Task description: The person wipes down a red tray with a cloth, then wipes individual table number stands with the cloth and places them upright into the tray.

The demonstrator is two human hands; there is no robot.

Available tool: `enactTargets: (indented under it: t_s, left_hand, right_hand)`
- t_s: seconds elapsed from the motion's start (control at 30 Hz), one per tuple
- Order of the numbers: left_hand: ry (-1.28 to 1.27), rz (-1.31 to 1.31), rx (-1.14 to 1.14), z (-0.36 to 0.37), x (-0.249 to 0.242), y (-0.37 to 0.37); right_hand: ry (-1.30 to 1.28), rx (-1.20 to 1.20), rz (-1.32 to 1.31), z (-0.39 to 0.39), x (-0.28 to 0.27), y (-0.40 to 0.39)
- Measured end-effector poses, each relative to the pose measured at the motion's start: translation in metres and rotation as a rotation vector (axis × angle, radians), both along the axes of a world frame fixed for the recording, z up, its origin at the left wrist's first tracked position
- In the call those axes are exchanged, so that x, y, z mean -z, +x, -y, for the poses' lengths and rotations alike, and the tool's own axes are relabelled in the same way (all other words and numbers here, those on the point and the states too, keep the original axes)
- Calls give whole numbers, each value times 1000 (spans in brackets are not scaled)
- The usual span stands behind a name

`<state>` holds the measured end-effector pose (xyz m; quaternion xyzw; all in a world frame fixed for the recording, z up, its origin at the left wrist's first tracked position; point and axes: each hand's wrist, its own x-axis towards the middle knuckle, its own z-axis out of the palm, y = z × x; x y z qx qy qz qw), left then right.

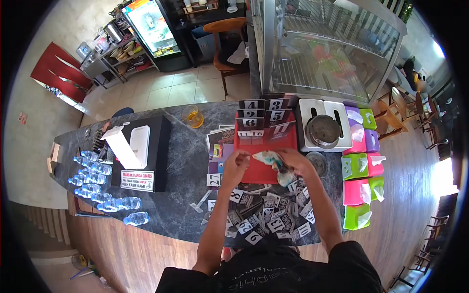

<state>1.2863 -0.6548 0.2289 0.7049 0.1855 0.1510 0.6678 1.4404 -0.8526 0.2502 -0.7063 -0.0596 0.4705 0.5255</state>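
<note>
In the head view my right hand (295, 162) grips a crumpled, multicoloured cloth (274, 162) over the red tray (254, 175). My left hand (235, 168) is at the tray's left edge, fingers pinched together; whatever they may hold is too small to make out. Black-and-white table number signs (250, 113) stand in rows at the back of the tray, among them 4, 3, 2, 5, 6 and 11. Nearer my body, many loose number signs (276, 223) lie in a jumbled heap. A sign marked 27 (213, 180) lies beside my left forearm.
Right of the tray are a stove (304, 141) with a round metal item (323, 132), a glass ashtray (317, 161) and colourful tissue boxes (355, 219). To the left are an amber glass (194, 118), a black box (159, 146) and water bottles (137, 218). A glass cabinet (332, 58) stands behind.
</note>
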Motion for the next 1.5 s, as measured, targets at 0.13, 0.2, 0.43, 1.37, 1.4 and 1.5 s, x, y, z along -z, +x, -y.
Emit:
enactTargets:
  t_s: [0.13,0.2,0.43,1.37,1.4,1.5]
  left_hand:
    - [-16,-46,-88,-30,-15,-69]
    - [-15,-87,-226,-45,-12,-102]
    - [272,-134,-360,-53,17,-140]
    - [431,60,-468,38,-141,-135]
    - [419,61,-485,38,-140,-137]
    - [430,58,-504,40,-139,-144]
  right_hand:
    - [-8,40,96,-27,19,20]
    - [18,29,93,-31,35,25]
    - [155,62,54,-22,35,5]
    - [266,86,845,-80,-78,-165]
    - [238,6,877,-78,-81,-165]
    - [224,-71,786,-74,-90,-164]
